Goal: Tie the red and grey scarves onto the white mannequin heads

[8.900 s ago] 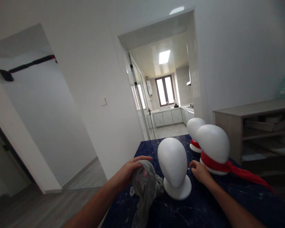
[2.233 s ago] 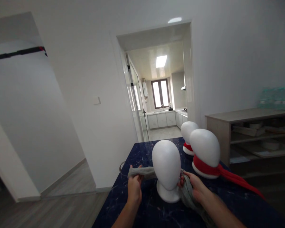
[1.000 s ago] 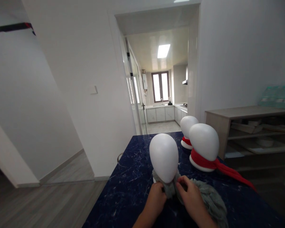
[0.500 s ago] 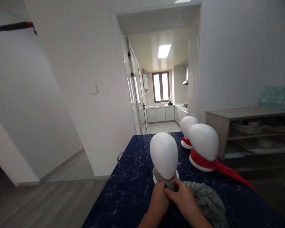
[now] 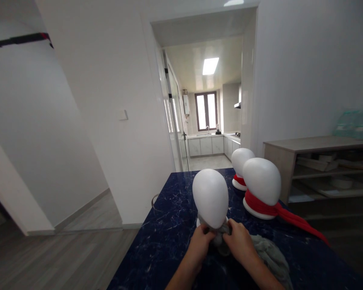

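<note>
A white mannequin head [image 5: 211,197] stands upright on the dark blue marbled table [image 5: 172,225] in front of me. Around its neck goes a grey-green scarf [image 5: 221,239], bunched below the chin. My left hand [image 5: 201,240] pinches the scarf at the left of the neck. On the other side, my right hand [image 5: 237,238] has its fingers closed on the same cloth, a short gap from the left. More of the scarf lies in a loose heap to the right, partly behind my right forearm. The fingertips are partly hidden in the folds.
Two more white mannequin heads stand at the right, a nearer one [image 5: 262,181] and a farther one [image 5: 242,160], each with a red scarf round its neck. The nearer red scarf's tail [image 5: 302,223] trails right. Beyond is a wooden shelf unit [image 5: 317,143].
My hands have moved apart, the right one going rightward, and the bunched scarf between them shows more. The loose heap at the right looks smaller. The view has shifted slightly.
</note>
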`<state>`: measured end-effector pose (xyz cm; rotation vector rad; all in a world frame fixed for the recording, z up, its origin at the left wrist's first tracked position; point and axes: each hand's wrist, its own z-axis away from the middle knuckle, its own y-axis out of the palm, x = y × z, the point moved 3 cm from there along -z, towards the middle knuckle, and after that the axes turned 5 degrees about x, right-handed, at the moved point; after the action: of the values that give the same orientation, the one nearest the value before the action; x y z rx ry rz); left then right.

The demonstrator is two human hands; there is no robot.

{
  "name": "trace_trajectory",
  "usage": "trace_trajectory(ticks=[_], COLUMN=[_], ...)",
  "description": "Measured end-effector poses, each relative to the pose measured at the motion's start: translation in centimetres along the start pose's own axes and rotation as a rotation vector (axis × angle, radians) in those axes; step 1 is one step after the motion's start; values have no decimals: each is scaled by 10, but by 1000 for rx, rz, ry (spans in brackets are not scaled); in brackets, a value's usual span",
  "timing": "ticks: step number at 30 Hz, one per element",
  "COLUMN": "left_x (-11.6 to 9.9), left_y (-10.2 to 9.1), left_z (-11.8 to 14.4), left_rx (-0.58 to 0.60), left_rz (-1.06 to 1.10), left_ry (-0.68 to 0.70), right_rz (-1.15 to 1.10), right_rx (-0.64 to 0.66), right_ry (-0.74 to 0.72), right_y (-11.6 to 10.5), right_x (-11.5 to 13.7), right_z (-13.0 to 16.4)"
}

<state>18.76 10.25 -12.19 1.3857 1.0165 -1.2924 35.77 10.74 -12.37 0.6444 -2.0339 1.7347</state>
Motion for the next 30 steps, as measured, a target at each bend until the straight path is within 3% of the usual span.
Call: trace_trajectory(ticks=[6, 13, 19, 26, 30], left_x=[9, 2, -5, 6, 14], left_y=[2, 4, 9, 11, 12], left_z=[-1, 1, 7, 8, 7], left_rx=[27, 59, 80, 90, 30], left_rz=[301, 324, 361, 430, 412], left_ry=[-211, -259, -271, -273, -256], right_rz=[239, 170, 11, -93, -156], right_rx=[-196, -68, -47, -59, -40], right_ry=[-198, -257, -422, -400, -368], right_y=[-7, -1, -2, -7, -10], right_x=[16, 24, 29, 22, 20], right_z=[10, 16, 42, 54, 57])
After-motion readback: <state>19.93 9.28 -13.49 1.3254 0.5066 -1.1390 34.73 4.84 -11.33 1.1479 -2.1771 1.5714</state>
